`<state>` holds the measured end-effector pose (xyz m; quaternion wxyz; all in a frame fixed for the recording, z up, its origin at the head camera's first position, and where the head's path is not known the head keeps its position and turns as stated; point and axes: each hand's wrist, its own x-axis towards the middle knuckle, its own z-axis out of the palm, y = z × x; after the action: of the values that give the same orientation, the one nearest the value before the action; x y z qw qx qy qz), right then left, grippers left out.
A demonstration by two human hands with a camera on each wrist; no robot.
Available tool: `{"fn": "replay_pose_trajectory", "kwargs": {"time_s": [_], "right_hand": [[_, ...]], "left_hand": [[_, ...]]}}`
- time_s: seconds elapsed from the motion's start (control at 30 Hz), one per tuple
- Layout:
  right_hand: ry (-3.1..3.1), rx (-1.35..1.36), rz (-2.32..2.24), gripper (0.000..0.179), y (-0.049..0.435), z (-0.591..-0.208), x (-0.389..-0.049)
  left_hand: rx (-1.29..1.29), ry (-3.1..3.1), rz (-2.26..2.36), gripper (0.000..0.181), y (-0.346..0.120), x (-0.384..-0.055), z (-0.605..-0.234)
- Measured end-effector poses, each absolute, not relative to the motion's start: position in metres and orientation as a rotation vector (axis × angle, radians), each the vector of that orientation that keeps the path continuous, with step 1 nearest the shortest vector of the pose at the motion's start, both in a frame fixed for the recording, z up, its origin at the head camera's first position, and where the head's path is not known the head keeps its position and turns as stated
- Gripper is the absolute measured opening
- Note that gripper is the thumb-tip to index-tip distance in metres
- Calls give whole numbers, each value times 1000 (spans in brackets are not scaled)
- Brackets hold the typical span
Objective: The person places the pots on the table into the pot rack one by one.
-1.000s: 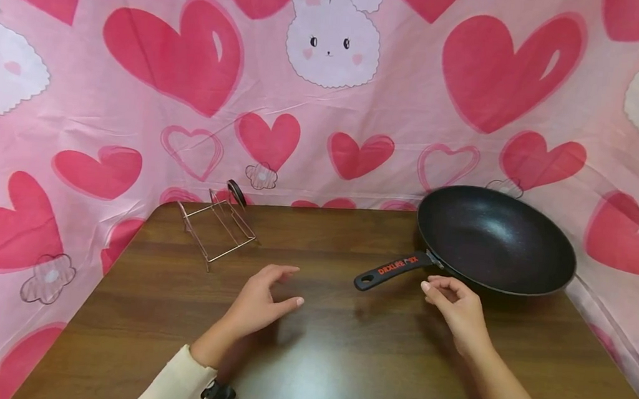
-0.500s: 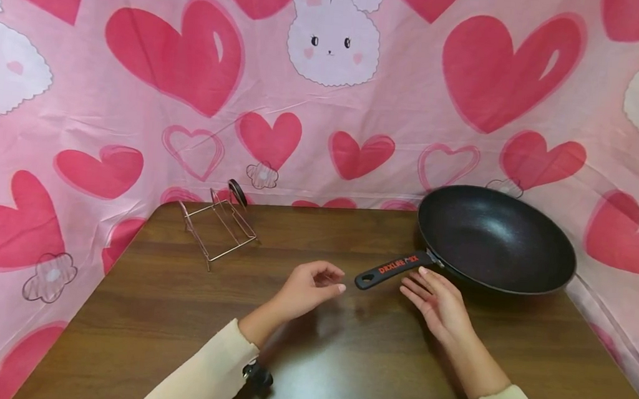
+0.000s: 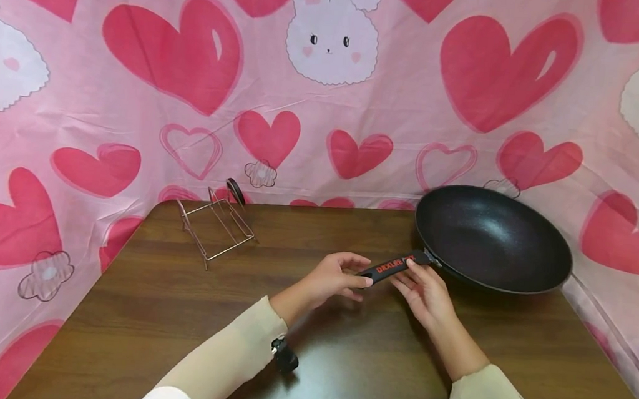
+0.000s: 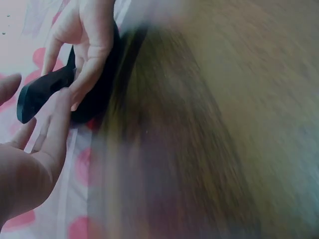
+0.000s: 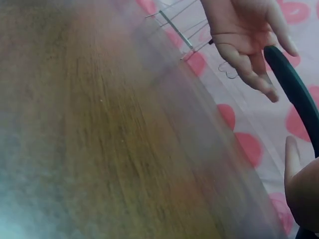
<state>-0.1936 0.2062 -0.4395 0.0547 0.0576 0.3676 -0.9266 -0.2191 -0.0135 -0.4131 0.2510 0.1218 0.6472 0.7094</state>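
Note:
A black wok [image 3: 493, 241] sits at the back right of the table, its handle [image 3: 392, 268] with red lettering reaching toward the left. Around the handle's free end is my left hand [image 3: 331, 280], thumb in front and fingers spread; the left wrist view shows these fingers loosely straight, not closed round it. Closer to the wok's bowl, my right hand [image 3: 427, 295] has its thumb tip at the lettering and its other fingers below the handle. Seen from the right wrist, the handle [image 5: 294, 84] runs between both hands, and a straight right finger [image 5: 292, 154] stands apart from it.
A metal wire rack [image 3: 218, 229] with a dark round piece [image 3: 235, 191] on it stands at the back left of the wooden table [image 3: 186, 320]. Pink cloth [image 3: 326, 109] printed with hearts and rabbits hangs close behind and along both sides.
My left hand has moved right, across the table to the handle's end. My right hand has shifted left from beside the wok to the handle. The wok has stayed in place.

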Motion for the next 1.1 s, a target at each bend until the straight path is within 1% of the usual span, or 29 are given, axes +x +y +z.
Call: {"fn": "replay_pose_trajectory", "kwargs": {"time_s": [0.1,0.27,0.5,0.6,0.67,0.73,0.8,0.83,0.97,1.1], "right_hand": [[1072,169,-2835,9,205,-441,-196],[1004,127,-2868,11,206,-445,-198],[998,114,-2828,22,205,-442,-188],[1101,135,-2765,31,206,-439,-182],[1192,109,-2720,47,209,-438,-178],[1256,74,-2676,57,213,-438,-174],[1293,23,-2644,61,217,-439,-171],[1298,-11,-2633,61,219,-440,-169],[1253,-116,-2624,50,226,-446,-163],[1223,-191,-2618,49,230,-450,-156]], "left_hand": [[286,1685,1941,44,-8,-222,-413],[223,1623,1949,39,-2,-225,-416],[217,1576,1826,40,-1,-222,-415],[215,1531,1747,39,1,-218,-416],[223,1509,1692,36,2,-216,-418],[238,1476,1650,33,4,-214,-423],[270,1444,1621,30,7,-211,-427],[289,1423,1614,29,8,-209,-430],[377,1337,1605,31,13,-201,-437],[428,1305,1604,32,16,-193,-441]]}}
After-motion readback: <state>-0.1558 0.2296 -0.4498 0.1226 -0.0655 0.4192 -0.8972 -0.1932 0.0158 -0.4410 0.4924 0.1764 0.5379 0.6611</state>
